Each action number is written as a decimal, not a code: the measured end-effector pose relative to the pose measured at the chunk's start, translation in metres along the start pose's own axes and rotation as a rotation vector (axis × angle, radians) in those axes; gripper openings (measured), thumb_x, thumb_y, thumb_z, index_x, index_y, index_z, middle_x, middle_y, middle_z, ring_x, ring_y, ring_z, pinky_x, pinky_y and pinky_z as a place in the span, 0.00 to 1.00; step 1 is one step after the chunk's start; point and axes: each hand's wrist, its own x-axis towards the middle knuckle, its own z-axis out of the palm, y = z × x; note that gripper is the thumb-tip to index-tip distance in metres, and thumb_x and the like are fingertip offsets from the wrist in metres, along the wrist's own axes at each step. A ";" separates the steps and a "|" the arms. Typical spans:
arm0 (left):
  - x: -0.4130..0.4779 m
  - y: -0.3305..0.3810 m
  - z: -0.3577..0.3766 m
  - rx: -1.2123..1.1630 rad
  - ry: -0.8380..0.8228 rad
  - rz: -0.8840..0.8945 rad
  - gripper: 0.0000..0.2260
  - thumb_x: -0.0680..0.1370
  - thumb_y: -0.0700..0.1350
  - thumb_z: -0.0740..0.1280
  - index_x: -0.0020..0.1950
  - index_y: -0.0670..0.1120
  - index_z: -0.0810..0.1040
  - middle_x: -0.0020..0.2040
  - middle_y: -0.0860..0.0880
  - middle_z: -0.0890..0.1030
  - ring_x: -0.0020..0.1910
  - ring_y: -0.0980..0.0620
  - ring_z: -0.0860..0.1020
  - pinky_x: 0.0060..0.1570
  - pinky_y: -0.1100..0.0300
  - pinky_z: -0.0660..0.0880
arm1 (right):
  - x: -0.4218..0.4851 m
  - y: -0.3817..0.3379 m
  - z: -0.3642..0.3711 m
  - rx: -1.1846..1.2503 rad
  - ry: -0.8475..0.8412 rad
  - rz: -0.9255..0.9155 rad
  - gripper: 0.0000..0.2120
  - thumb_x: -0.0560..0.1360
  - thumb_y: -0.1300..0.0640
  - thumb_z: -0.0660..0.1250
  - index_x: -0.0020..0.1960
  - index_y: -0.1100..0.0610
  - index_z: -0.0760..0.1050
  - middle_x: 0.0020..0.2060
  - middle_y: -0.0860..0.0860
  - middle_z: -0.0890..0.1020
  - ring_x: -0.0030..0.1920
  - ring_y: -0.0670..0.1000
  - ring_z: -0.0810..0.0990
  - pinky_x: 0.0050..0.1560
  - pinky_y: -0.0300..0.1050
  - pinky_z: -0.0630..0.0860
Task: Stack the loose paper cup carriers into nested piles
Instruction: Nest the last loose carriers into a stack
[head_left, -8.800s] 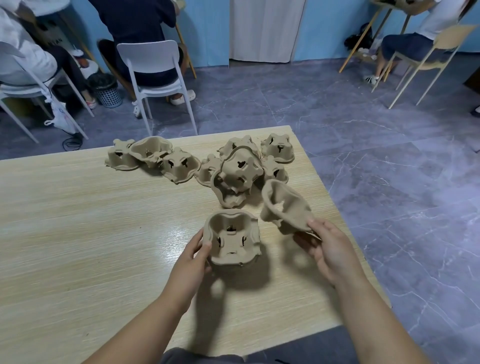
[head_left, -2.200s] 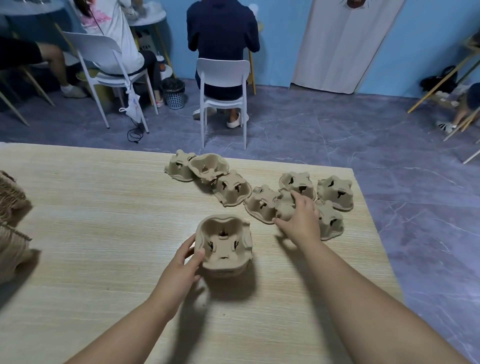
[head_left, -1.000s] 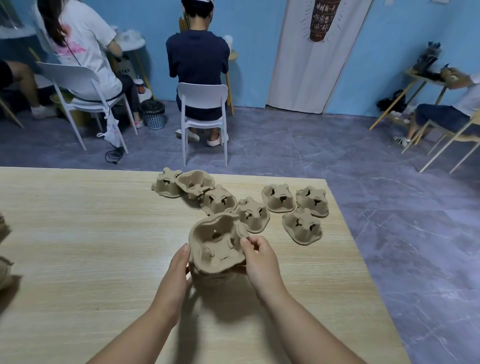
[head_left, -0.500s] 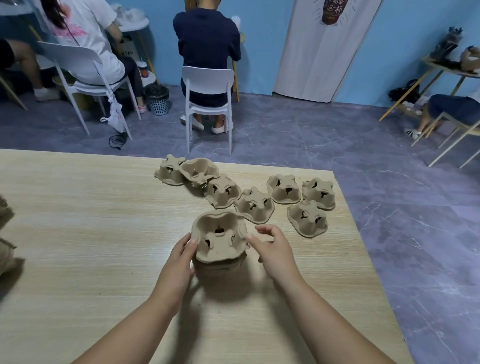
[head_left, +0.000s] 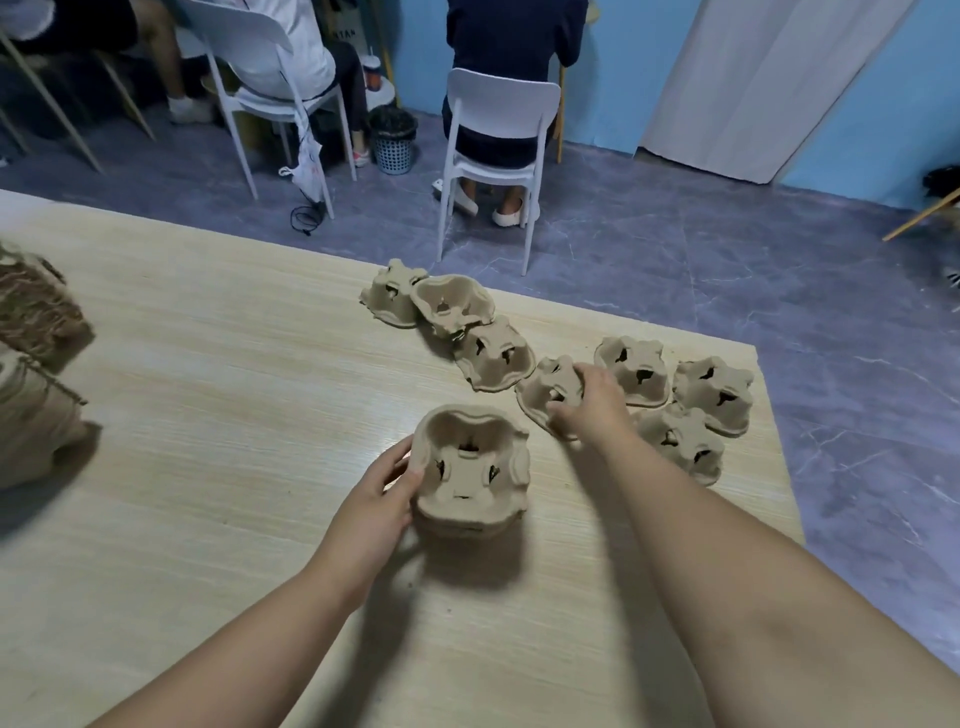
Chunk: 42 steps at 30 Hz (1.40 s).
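Probably light, stiff pulp that crushes if squeezed, the carriers (head_left: 636, 371) want taking by the outer wall. The left grip (head_left: 382, 499) is clamped on the left wall of the nested pile (head_left: 472, 473), open side up at mid counter (head_left: 208, 364), wells empty; the right grip (head_left: 592, 402) curls round a loose carrier (head_left: 548, 384), upside down, just far-right of it.

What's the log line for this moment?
left grip: holds pile | right grip: grasps loose carrier | other carriers: loose on table
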 end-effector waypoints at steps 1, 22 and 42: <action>0.000 0.000 0.000 0.001 -0.001 0.001 0.12 0.82 0.46 0.61 0.63 0.59 0.74 0.58 0.59 0.78 0.47 0.71 0.79 0.42 0.71 0.75 | 0.002 0.000 0.001 -0.013 0.005 -0.012 0.34 0.70 0.53 0.73 0.71 0.58 0.63 0.68 0.58 0.68 0.67 0.59 0.67 0.67 0.50 0.63; -0.001 0.004 -0.004 0.013 -0.045 -0.008 0.14 0.81 0.45 0.62 0.66 0.55 0.73 0.61 0.51 0.78 0.52 0.62 0.78 0.48 0.61 0.73 | -0.137 0.010 0.001 1.009 -0.087 0.433 0.19 0.80 0.51 0.59 0.69 0.55 0.67 0.61 0.51 0.76 0.54 0.46 0.76 0.52 0.40 0.74; -0.003 0.005 -0.009 0.036 -0.095 -0.004 0.11 0.81 0.47 0.62 0.59 0.61 0.74 0.57 0.48 0.79 0.50 0.59 0.79 0.55 0.57 0.76 | -0.122 0.031 -0.055 0.389 0.140 0.185 0.14 0.73 0.61 0.70 0.59 0.59 0.79 0.47 0.54 0.82 0.43 0.46 0.77 0.39 0.30 0.72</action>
